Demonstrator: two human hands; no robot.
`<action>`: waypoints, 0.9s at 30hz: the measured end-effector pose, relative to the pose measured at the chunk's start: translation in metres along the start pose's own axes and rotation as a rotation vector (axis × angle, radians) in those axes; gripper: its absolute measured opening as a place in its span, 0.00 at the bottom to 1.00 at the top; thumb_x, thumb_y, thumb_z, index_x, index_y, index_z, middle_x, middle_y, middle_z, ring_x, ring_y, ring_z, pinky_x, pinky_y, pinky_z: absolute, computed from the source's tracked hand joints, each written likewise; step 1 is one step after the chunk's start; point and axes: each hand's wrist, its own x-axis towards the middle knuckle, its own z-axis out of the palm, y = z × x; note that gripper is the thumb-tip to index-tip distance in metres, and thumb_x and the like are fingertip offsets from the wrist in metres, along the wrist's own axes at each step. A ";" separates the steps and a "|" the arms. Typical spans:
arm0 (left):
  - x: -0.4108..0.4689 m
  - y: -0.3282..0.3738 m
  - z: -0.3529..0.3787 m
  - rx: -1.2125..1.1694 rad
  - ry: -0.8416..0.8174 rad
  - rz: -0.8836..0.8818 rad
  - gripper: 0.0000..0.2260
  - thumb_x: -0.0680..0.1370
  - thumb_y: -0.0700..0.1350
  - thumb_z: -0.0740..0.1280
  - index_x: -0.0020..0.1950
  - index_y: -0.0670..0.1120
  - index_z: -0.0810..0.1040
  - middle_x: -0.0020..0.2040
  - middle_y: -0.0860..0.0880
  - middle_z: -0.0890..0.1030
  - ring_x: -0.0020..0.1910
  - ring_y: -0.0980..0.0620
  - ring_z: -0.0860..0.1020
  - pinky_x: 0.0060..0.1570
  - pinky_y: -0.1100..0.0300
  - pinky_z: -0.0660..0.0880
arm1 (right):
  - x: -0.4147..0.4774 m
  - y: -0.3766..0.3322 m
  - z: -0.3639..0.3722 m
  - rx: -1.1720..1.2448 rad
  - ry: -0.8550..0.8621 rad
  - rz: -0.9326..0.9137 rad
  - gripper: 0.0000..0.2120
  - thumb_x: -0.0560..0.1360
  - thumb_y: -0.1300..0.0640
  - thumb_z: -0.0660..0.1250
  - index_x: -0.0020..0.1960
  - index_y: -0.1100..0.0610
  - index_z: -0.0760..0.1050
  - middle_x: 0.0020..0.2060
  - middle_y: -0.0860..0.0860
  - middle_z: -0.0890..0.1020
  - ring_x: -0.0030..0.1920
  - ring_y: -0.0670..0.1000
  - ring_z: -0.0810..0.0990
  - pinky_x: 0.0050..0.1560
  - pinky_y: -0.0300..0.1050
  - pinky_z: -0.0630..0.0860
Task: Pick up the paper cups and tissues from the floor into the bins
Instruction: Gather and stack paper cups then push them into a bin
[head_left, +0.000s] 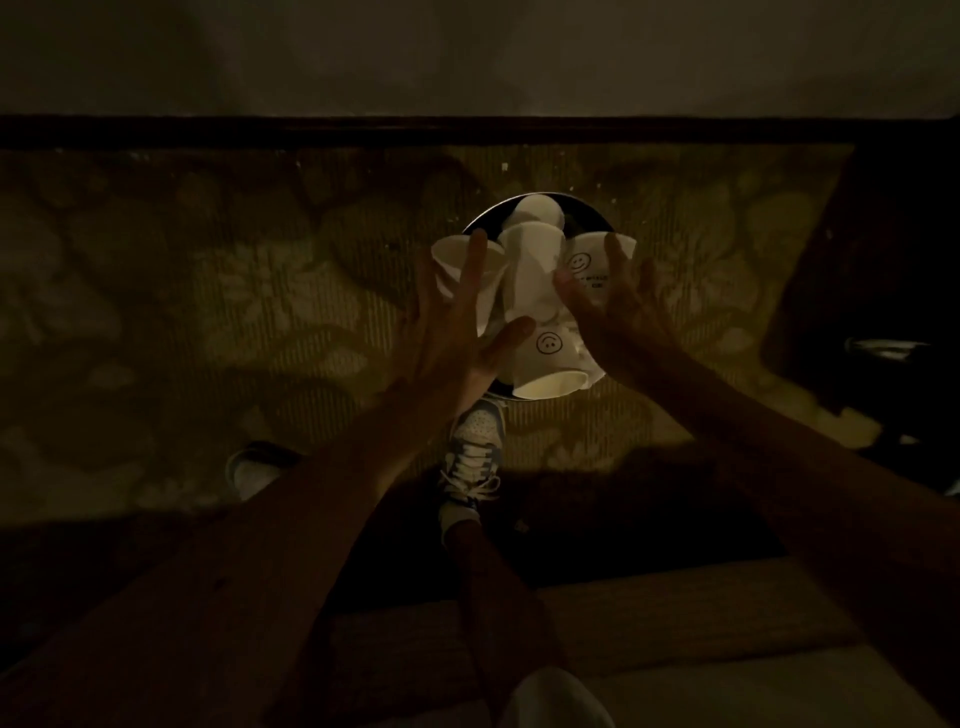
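The scene is dim. A round dark bin (480, 221) stands on the patterned carpet, piled with several white paper cups. One cup with a smiley face (545, 358) lies near the bin's front rim, and another smiley cup (584, 262) sits at the right. My left hand (462, 322) has its fingers spread against a cup (449, 260) at the pile's left side. On the right, my right hand (608, 301) presses the smiley cup with its fingers apart. Both hands flank the pile over the bin. No tissues can be made out.
A patterned yellowish carpet (208, 312) covers the floor up to a dark skirting board (467, 130) and pale wall. My sneaker (472, 457) stands just before the bin, another shoe (254, 467) at the left. Dark furniture (883, 286) stands at the right.
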 end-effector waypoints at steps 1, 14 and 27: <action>-0.004 0.002 -0.007 -0.026 0.006 0.014 0.43 0.72 0.75 0.55 0.80 0.58 0.44 0.79 0.39 0.50 0.74 0.39 0.63 0.63 0.40 0.73 | -0.005 -0.002 -0.006 -0.044 0.003 0.002 0.40 0.75 0.29 0.55 0.79 0.45 0.46 0.78 0.58 0.49 0.77 0.64 0.53 0.70 0.70 0.60; -0.193 0.111 -0.362 0.348 0.200 0.094 0.13 0.77 0.52 0.64 0.33 0.50 0.70 0.32 0.54 0.71 0.31 0.55 0.69 0.30 0.60 0.60 | -0.269 -0.239 -0.117 -0.145 0.027 -0.623 0.09 0.75 0.49 0.68 0.47 0.55 0.75 0.41 0.50 0.81 0.44 0.53 0.79 0.43 0.44 0.72; -0.606 0.183 -0.590 0.729 0.588 -0.235 0.10 0.75 0.55 0.61 0.37 0.53 0.75 0.28 0.56 0.74 0.23 0.56 0.73 0.23 0.69 0.56 | -0.512 -0.473 -0.154 -0.549 -0.258 -1.598 0.05 0.77 0.50 0.66 0.51 0.49 0.72 0.44 0.42 0.72 0.44 0.46 0.75 0.41 0.39 0.68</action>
